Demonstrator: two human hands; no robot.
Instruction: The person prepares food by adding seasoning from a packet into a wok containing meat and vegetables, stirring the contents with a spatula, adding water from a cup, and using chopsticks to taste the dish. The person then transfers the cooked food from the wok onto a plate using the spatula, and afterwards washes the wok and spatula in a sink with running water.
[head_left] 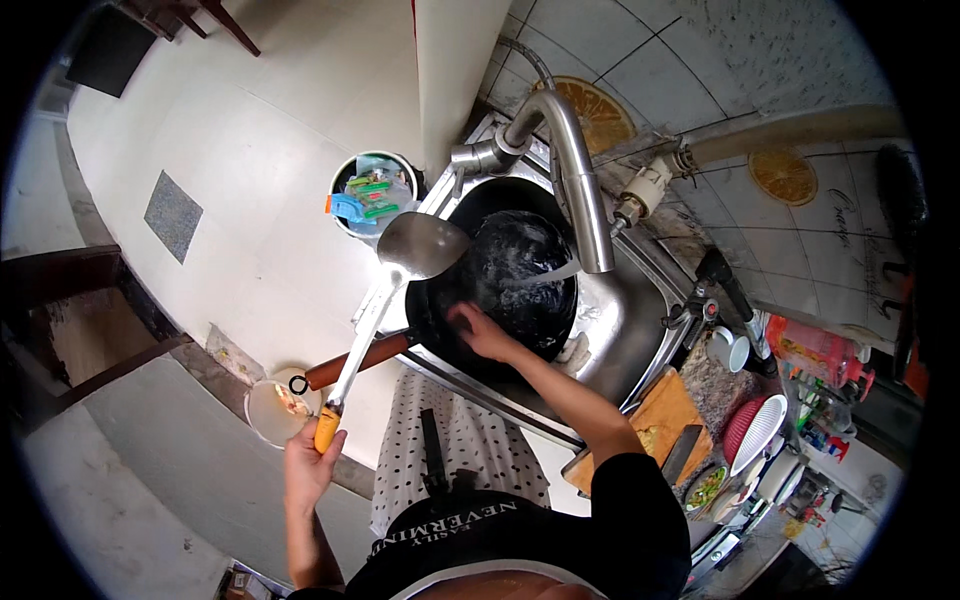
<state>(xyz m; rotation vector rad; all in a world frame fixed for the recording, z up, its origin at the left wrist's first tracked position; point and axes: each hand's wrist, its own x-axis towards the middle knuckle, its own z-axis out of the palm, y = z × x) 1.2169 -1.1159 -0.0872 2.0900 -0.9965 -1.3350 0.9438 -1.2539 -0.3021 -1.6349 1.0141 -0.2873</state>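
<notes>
A black wok [450, 345] with a brown wooden handle [358, 362] sits in the stainless steel sink [625, 335], water in its bowl. From the curved faucet [572, 130] a stream of water runs into it. My right hand [485, 335] reaches over the wok's near side, fingers curled against its inside; whatever they hold is hidden. My left hand [310, 465] is closed round the yellow-orange grip of a metal wok spatula [365, 335]. The spatula slants up, its broad blade over the sink's left rim, its shaft crossing above the wok handle.
A bin [338, 222] with packaging in it stands left of the sink. Below it is a white bucket [262, 412] with scraps. At right lie a cutting board [655, 412] with a cleaver [682, 455], a red-and-white colander [757, 435] and a bowl of chopped food [706, 488].
</notes>
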